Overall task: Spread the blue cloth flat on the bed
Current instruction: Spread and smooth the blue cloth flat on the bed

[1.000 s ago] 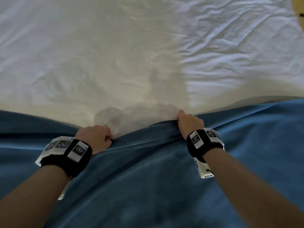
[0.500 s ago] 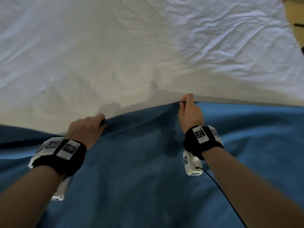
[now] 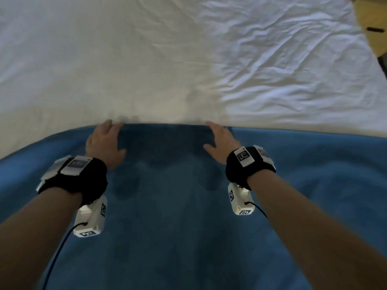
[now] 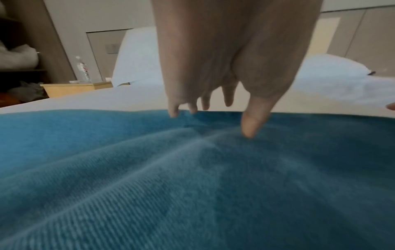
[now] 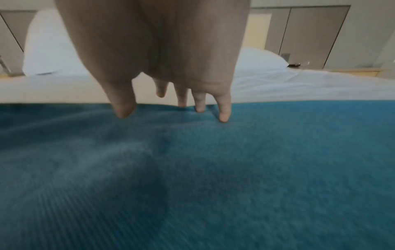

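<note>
**A:** A white bed (image 3: 146, 59) stretches ahead of both hands, a blue cloth (image 3: 188, 227) covering its near part, the cloth's far edge running just under the fingertips.

**B:** And the hands?

**A:** The left hand (image 3: 104, 141) lies with fingers straight and spread at that edge, holding nothing. The right hand (image 3: 219, 141), well apart from it, is likewise flat and loose-fingered.

**B:** Is the cloth smooth?

**A:** Not quite. Soft ridges fan out below the left hand's thumb (image 4: 252, 121), and the edge curves back toward the body outside the left hand.

**B:** So, the best way to do it?

**A:** Probably palms flat, light pressure, sweeping outward from the middle, so the ridges travel to the edges rather than bunching.
</note>
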The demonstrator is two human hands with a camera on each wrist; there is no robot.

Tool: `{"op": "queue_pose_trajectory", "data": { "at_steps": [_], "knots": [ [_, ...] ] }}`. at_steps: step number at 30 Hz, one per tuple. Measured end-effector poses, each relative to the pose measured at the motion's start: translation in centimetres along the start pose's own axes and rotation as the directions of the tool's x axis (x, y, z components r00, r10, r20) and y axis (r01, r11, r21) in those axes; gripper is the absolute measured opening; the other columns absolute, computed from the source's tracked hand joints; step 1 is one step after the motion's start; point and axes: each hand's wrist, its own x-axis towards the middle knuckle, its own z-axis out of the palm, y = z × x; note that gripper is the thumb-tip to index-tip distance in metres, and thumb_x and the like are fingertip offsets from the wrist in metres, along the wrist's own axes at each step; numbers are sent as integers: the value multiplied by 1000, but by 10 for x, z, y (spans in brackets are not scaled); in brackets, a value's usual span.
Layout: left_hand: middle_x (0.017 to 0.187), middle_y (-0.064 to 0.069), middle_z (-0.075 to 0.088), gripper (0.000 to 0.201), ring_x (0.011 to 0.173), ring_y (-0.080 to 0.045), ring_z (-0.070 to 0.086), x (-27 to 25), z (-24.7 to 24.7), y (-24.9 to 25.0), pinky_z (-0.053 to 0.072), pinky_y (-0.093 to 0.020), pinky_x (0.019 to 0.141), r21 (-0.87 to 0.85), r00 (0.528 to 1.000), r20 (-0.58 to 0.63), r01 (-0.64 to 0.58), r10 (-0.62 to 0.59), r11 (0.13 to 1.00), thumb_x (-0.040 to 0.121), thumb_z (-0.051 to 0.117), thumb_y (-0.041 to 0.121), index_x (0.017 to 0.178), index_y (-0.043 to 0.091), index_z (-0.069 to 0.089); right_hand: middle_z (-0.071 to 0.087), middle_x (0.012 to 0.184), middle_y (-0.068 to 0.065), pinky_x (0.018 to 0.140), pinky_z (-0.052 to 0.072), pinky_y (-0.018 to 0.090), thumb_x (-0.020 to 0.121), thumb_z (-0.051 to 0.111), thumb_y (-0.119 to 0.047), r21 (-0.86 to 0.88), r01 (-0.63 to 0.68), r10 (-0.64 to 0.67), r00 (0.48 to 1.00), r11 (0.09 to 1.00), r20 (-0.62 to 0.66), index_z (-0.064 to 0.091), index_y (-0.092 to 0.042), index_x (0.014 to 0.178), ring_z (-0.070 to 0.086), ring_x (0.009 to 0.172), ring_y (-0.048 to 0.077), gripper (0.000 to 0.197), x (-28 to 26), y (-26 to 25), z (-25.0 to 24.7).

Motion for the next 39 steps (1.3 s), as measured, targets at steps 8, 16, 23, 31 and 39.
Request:
{"op": "queue_pose_trajectory", "data": {
  "at_steps": [8, 16, 23, 31, 39],
  "knots": [
    [158, 3, 9, 71, 139, -34, 22, 12, 21, -4, 32, -62, 104, 60, 995, 72, 66, -70, 996, 88, 57, 26, 146, 27, 17, -6, 158, -8, 113, 15, 56, 86, 53, -40, -151, 31, -20, 997, 988, 79, 10, -37, 145, -2, 146, 25, 73, 14, 23, 31],
    [127, -26, 41, 36, 110, -49, 50, 40, 1, -9, 40, -53, 97, 44, 995, -28, 99, -98, 994, 92, 45, 10, 127, 7, 51, 33, 145, -1, 93, 42, 46, 89, 48, -9, -119, 69, -88, 982, 991, -167, 37, -22, 135, 31, 129, 26, 50, 17, 23, 8],
    [112, -23, 41, 21, 88, -45, 53, 31, -7, -4, 46, -52, 80, -25, 964, -232, 131, -133, 991, 91, 50, 15, 106, 9, 64, 52, 111, 11, 67, 38, 35, 91, 50, -11, -61, -143, 124, 962, 988, -241, 46, -15, 117, 54, 99, 32, 27, 24, 22, -1],
    [113, -23, 65, 27, 105, -44, 57, 33, -6, -7, 47, -50, 91, -152, 942, -300, 111, -153, 982, 88, 51, 16, 113, 15, 63, 50, 66, 7, 47, 27, 28, 90, 38, -4, -26, -102, 87, 933, 994, -349, 34, -14, 91, 46, 56, 27, 10, 37, 18, -7],
    [160, -1, 6, 74, 146, -26, 4, -1, 32, -5, 7, -58, 115, 77, 999, 7, 39, -40, 996, 87, 58, 36, 147, 32, 16, 20, 156, 0, 117, 16, 49, 93, 44, -27, -118, 32, -50, 986, 993, -158, 23, -27, 145, 14, 145, 21, 56, -19, 38, 32]
  ]
}}
